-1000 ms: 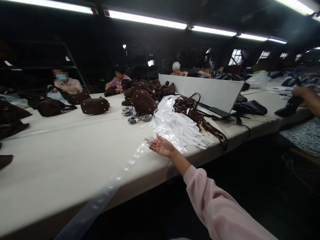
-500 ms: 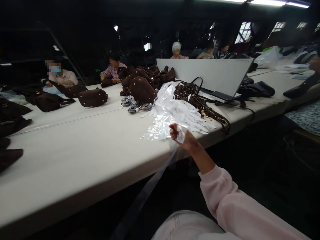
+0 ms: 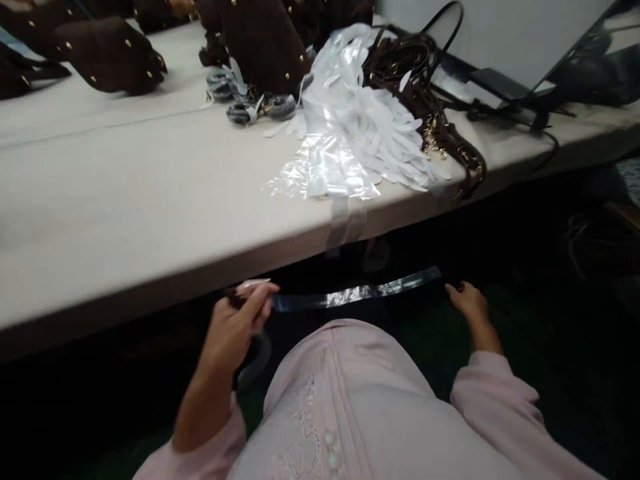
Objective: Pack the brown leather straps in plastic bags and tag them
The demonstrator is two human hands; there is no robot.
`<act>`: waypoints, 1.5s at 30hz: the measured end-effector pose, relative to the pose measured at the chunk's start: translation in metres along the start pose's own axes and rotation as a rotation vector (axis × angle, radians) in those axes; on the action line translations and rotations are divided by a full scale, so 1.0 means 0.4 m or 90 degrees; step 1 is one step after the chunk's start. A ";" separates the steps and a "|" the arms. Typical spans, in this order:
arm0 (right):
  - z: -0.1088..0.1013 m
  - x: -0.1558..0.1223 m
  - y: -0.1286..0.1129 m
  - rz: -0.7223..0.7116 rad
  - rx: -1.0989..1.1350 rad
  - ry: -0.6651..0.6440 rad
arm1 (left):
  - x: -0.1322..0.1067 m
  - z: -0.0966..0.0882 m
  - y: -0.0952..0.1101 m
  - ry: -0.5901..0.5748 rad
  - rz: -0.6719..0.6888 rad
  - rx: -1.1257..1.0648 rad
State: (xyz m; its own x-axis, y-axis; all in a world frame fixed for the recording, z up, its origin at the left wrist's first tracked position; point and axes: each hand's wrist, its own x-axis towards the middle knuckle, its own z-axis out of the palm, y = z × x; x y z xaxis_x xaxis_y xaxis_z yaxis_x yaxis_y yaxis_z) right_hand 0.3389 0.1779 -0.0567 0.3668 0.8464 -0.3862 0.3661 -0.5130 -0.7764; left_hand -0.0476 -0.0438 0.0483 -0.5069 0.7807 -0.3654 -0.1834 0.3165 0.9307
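Observation:
A shiny clear plastic strip [image 3: 360, 293] stretches sideways below the table edge, above my lap. My left hand [image 3: 240, 320] is closed on its left end, thumb and fingers pinched together. A pale curved band [image 3: 257, 363] hangs just under that hand, its kind unclear in the dark. At the right end of the strip, my right hand [image 3: 469, 303] is closed with curled fingers; the exact contact is blurred. On the table in front lies a pile of white strips [image 3: 385, 133] with clear plastic sleeves [image 3: 330, 167] over its near side.
Brown bags [image 3: 113, 57] with gold studs stand at the back left. Wrapped coiled pieces [image 3: 245, 110] lie beside the pile, brown straps [image 3: 415, 73] with gold clasps to its right. A white panel [image 3: 500, 33] stands behind. Tape [image 3: 345, 223] is stuck over the table edge.
My right hand has come off the table edge and down to the right. My left hand has come into view, and the strip now runs level between both. The view has tilted down.

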 end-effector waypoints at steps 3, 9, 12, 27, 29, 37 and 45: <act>0.072 -0.138 0.037 -0.050 -0.005 -0.145 | 0.055 0.085 -0.048 -0.060 -0.034 -0.078; 0.218 -0.364 -0.034 -0.205 0.111 -0.724 | 0.126 0.229 -0.086 -0.082 -0.035 -0.108; 0.268 -0.386 -0.040 -0.262 0.069 -0.775 | 0.115 0.233 -0.086 -0.096 -0.050 -0.118; 0.398 -0.368 -0.024 -0.468 0.004 -0.891 | 0.125 0.174 -0.085 -0.152 -0.122 -0.146; 0.393 -0.374 -0.029 -0.432 0.022 -0.895 | 0.144 0.164 -0.093 -0.143 -0.103 -0.155; 0.376 -0.376 -0.035 -0.068 0.210 -0.771 | 0.151 0.114 -0.210 -0.047 -0.158 -0.039; 0.386 -0.370 0.006 0.169 0.317 -0.848 | 0.057 0.111 -0.334 -0.030 -0.231 -0.138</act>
State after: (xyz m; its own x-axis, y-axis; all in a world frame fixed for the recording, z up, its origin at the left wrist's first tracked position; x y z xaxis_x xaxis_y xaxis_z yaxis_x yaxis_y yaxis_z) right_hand 0.1536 0.0736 -0.0783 -0.7803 0.3808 -0.4962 -0.0164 -0.8055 -0.5924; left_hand 0.0028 -0.0442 -0.0851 -0.3382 0.6648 -0.6661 -0.5187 0.4589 0.7214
